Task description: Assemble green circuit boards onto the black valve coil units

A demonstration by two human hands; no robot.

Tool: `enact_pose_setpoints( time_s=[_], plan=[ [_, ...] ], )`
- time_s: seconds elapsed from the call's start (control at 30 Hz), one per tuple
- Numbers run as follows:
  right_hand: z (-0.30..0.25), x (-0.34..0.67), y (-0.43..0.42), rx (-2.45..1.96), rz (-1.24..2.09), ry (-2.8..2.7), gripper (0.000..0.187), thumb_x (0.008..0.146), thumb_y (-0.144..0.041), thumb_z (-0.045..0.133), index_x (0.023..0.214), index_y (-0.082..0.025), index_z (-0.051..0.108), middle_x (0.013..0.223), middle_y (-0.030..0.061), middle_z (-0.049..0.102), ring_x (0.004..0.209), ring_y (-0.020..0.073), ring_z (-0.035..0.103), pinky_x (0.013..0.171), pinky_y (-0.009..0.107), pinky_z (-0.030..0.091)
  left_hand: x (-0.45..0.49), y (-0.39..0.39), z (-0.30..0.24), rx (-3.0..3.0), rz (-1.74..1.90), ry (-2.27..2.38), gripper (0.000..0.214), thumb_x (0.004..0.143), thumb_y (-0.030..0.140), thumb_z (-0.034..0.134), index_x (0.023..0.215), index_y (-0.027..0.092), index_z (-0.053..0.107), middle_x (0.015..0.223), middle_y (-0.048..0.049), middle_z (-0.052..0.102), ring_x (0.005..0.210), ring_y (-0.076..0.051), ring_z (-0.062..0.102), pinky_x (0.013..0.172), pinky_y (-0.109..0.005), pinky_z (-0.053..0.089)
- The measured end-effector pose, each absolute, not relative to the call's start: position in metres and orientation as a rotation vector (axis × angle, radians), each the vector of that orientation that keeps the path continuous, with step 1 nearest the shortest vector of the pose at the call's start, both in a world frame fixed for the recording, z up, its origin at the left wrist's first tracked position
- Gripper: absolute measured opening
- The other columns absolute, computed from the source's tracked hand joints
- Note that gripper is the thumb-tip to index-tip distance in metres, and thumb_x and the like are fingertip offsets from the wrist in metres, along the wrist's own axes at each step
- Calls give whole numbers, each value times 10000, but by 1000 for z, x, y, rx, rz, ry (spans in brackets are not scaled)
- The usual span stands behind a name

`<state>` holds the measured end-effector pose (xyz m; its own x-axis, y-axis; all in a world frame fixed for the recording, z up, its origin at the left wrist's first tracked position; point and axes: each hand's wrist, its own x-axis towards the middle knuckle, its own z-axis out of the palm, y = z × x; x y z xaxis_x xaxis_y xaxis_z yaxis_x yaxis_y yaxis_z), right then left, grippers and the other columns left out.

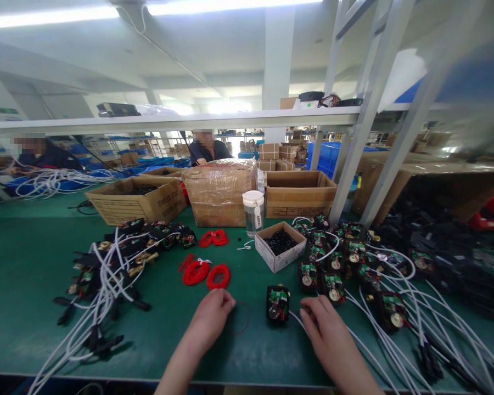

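Head view: the left hand (211, 314) has its fingers pinched together on a thin red wire (248, 314), which curves over the tabletop (251, 362). The circuit module (277, 305) rests between both hands; its white cable (299, 321) runs toward the right hand (324, 328). The right fingers are loosely extended and slightly parted; contact with the cable cannot be determined.

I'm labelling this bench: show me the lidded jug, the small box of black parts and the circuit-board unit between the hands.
Lidded jug (250, 216), head view: clear wall.
Small box (265, 254), head view: outer wall.
Circuit-board unit (277, 299), head view: green board.
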<state>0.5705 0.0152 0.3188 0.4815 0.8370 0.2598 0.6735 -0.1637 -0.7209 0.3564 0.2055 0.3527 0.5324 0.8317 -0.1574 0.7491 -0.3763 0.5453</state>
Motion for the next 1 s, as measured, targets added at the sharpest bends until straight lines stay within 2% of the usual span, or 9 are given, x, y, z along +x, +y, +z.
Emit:
enact_pose_setpoints(
  time_s=[0.1, 0.23, 0.4, 0.57, 0.7, 0.87, 1.0],
  plan=[
    [338, 565, 20, -1828, 209, -1266, 209, 1007, -305, 459, 1020, -230, 654, 1003, 71, 613, 935, 235, 614, 844, 371, 496, 354, 196, 367, 2195, 239, 1212, 154, 894, 232, 513, 810, 197, 637, 889, -49, 701, 876, -203, 647, 761, -276, 440],
    [369, 551, 33, -1637, 406, -1381, 181, 990, -254, 496, 977, -235, 676, 964, 47, 622, 890, 200, 622, 798, 315, 498, 353, 179, 392, 2175, 266, 1096, 147, 864, 272, 512, 790, 211, 624, 871, -37, 678, 843, -204, 628, 761, -294, 446],
    [393, 536, 53, -1468, 619, -1437, 182, 912, -182, 588, 1034, -227, 714, 941, 18, 616, 842, 160, 610, 748, 268, 478, 354, 165, 428, 2213, 301, 974, 157, 858, 328, 506, 786, 223, 598, 863, -33, 651, 840, -212, 593, 762, -314, 424],
    [402, 540, 65, -1388, 717, -1452, 186, 874, -214, 631, 1019, -214, 748, 893, 2, 591, 815, 149, 578, 732, 264, 456, 360, 158, 456, 2248, 297, 944, 136, 855, 322, 524, 795, 226, 600, 888, -32, 651, 852, -208, 580, 758, -306, 424],
    [402, 544, 69, -1323, 764, -1471, 146, 863, -244, 655, 959, -207, 759, 870, -7, 593, 808, 142, 574, 725, 254, 451, 365, 155, 465, 2278, 336, 924, 143, 871, 316, 527, 787, 228, 602, 905, -36, 668, 867, -207, 589, 770, -300, 442],
    [400, 544, 68, -1311, 776, -1360, 75, 849, -249, 672, 845, -190, 718, 794, -22, 577, 715, 124, 548, 638, 230, 439, 368, 155, 465, 2275, 367, 915, 135, 870, 314, 534, 780, 230, 591, 899, -33, 672, 866, -205, 597, 782, -300, 453],
    [405, 544, 63, -1340, 697, -1361, 70, 853, -251, 670, 835, -194, 707, 821, -16, 584, 724, 126, 562, 644, 231, 450, 372, 154, 461, 2243, 364, 931, 143, 875, 328, 521, 794, 229, 586, 885, -28, 674, 857, -204, 598, 762, -298, 442]
  ],
)
